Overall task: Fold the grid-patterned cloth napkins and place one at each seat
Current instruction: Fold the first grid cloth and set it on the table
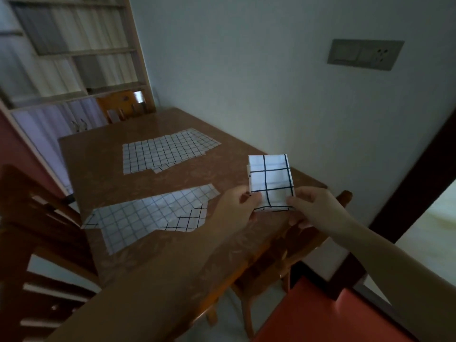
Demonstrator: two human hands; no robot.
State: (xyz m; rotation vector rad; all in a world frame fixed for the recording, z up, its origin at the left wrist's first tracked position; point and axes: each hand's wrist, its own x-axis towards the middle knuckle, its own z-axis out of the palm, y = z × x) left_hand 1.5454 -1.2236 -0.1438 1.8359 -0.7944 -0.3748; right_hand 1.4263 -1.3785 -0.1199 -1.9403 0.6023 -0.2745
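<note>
A: Step in hand?
B: Folding judged complete on one napkin; placement at a seat pending. Folded napkin (270, 182) held upright above the near right corner of the tabletop (103, 154), clear of the surface.

A: State of the hands?
B: Left hand (235, 208) pinched on the lower left edge of the folded napkin, thumb on the facing side. Right hand (312, 206) pinched on the lower right edge, fingers curled behind. Napkin spanned between both, bottom hem level with the fingertips.

A: Remaining stock?
B: Two batches left flat on the tabletop. Near napkin (148, 218) spread out just left of the left hand, one corner turned over. Far napkins (167, 150) laid overlapping toward the back edge, exact count not readable.

A: Seats?
B: Near chair (37, 218) at the left side, far chair (121, 104) at the back end, a third chair (345, 196) partly visible behind the right hand. No folded napkin seen at any seat.

A: Requirement for the next move?
B: Likely: lowered flat onto the tabletop edge before one chair, folds kept pressed together on release to prevent springing open. Then the near napkin taken up.
</note>
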